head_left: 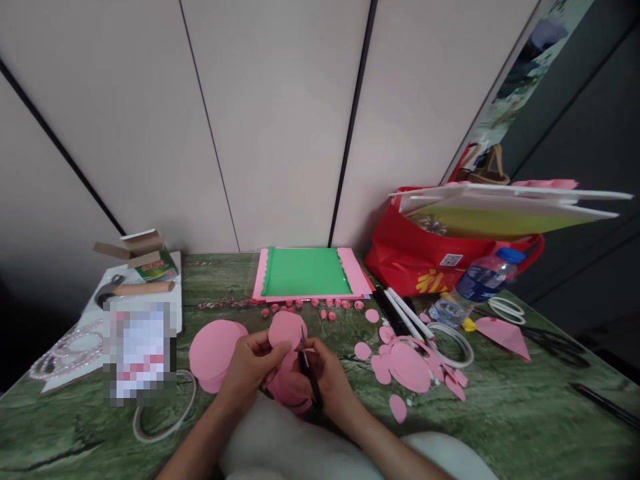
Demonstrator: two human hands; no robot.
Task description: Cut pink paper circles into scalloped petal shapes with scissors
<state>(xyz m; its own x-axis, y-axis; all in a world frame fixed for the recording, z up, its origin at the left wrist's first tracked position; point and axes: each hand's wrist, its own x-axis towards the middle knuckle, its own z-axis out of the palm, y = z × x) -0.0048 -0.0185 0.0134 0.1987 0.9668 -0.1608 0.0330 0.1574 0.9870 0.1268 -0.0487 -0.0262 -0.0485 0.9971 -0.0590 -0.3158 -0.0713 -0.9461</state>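
Between the thumb and fingers of my left hand [250, 363] is a pink paper circle [286, 331], held up near the table's front edge. My right hand [325, 377] grips black-handled scissors [311, 383], whose blades point up and touch or overlap the circle's right edge. Below the hands hangs more pink paper [289, 387], partly hidden by my fingers. To the left lies a stack of larger pink paper circles [216, 350]. Pink offcuts and small ovals [409, 365] are scattered to the right. A row of small rolled pink paper pieces [299, 303] sits behind my hands.
At the back, a green sheet [307, 272] lies on pink paper. A red bag [400, 250] with boards, a water bottle [483, 287] and a tape roll [463, 347] stand right. Left are another tape roll [137, 423], an opened box [155, 265] and bead strings [55, 357].
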